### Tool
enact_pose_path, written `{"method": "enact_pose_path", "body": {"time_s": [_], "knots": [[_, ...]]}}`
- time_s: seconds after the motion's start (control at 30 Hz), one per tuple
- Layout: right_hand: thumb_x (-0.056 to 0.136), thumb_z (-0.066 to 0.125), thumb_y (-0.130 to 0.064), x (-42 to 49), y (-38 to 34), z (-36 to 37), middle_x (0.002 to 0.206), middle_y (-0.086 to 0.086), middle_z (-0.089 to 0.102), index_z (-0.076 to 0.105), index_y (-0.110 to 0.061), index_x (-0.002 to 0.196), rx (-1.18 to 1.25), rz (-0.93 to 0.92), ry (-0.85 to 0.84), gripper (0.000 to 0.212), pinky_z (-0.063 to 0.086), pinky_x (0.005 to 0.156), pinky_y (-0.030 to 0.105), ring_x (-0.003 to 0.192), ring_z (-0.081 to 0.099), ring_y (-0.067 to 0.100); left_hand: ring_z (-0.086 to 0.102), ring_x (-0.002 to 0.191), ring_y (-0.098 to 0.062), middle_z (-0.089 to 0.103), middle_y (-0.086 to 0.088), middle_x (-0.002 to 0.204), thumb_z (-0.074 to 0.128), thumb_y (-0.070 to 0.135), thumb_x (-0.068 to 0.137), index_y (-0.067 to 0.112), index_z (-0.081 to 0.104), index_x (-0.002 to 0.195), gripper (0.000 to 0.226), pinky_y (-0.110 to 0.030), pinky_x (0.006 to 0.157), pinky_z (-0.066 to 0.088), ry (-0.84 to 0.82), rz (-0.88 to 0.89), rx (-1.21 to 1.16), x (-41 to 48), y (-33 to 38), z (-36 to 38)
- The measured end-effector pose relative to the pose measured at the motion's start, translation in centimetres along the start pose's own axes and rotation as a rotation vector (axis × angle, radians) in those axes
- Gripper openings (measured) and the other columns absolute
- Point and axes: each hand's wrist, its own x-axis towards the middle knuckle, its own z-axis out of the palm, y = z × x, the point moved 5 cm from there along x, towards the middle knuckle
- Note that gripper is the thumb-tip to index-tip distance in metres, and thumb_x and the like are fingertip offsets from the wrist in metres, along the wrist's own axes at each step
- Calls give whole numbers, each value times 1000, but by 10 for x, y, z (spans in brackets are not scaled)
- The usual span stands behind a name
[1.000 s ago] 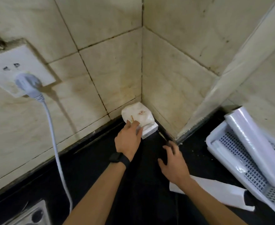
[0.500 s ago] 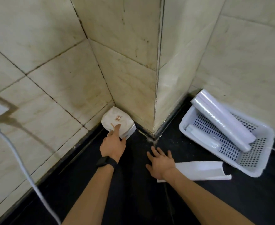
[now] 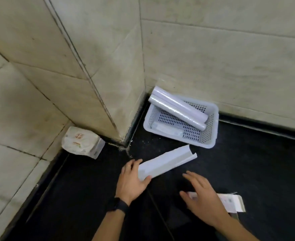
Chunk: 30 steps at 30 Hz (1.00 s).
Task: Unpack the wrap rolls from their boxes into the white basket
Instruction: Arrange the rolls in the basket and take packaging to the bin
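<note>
Our left hand point(image 3: 132, 181) lies open on the black worktop point(image 3: 247, 171), fingers spread, its fingertips touching the near end of an emptied white box point(image 3: 166, 161) that runs from the hand toward two o'clock. We hold our right hand point(image 3: 201, 199) open too — palm down over a second box point(image 3: 230, 202), gripping nothing; we cannot tell whether it touches. At one o'clock from the hands sits the basket point(image 3: 211, 136), against the tiled wall point(image 3: 230, 66). Two rolls point(image 3: 178, 110) lie side by side in it, their far ends propped on the rim at the corner. A flat wrapped item rests on the basket floor. At ten o'clock, a white packet point(image 3: 81, 142) leans in the wall corner — well apart from both hands.
</note>
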Motion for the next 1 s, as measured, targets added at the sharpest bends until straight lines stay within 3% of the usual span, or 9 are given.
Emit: {"method": "enact_pose_path", "body": {"time_s": [0.13,0.23,0.3,0.4,0.5,0.6,0.7,0.8,1.0], "knots": [[80,50,-72,-50,81,-10,166,-9,-8,3,-38,158,-393,182,-271,97,2,123,41,153,-8,20,3,151,-27,2,-4,165,69,70,67,41,4,154,113,-47,122,8,-188,110,230,28,41,39],[80,59,-63,-66,116,-12,163,-13,-16,-17,-43,153,-458,237,-355,108,-7,121,50,153,-17,24,11,150,-30,16,-7,163,76,60,67,36,-7,155,123,-51,120,11,-283,85,375,45,56,56],[81,62,-56,-69,122,-13,164,-9,11,-10,-39,156,-455,232,-338,106,-2,121,51,153,2,27,33,141,-29,40,-8,151,76,46,74,29,-1,156,114,-48,116,26,-262,62,430,46,61,60],[81,60,-51,-72,126,-17,140,3,44,16,-32,156,-480,218,-282,90,8,121,47,137,34,28,51,122,-29,51,-9,137,64,33,84,19,22,152,81,-42,99,44,-211,51,522,34,68,66],[80,61,-50,-84,140,-20,132,4,45,40,-28,142,-427,226,-274,69,16,119,48,129,41,29,58,108,-31,47,-10,128,61,28,87,15,43,136,54,-42,87,51,-222,4,426,10,79,77],[78,57,-52,-110,166,-43,131,1,49,44,-29,134,-283,342,-213,62,30,112,43,124,47,27,61,93,-30,45,-6,121,62,25,86,18,47,124,41,-40,78,53,-202,-13,318,-20,104,92],[78,52,-61,-159,208,-81,127,-1,53,39,-31,136,-121,474,-97,67,44,94,39,115,53,26,61,99,-33,55,-9,118,63,25,83,21,46,121,42,-43,85,52,-182,34,258,-51,152,117],[79,51,-68,-228,262,-123,122,-5,53,32,-35,137,75,606,94,69,49,79,39,106,57,23,64,97,-34,64,-10,111,63,29,84,21,44,122,43,-42,81,53,-191,130,212,-80,226,152],[74,62,-66,-395,368,-210,120,-9,57,37,-33,131,363,881,511,71,50,75,36,100,60,20,63,97,-33,65,-6,110,61,31,85,24,45,119,38,-41,79,51,-284,471,213,-139,423,247]]}}
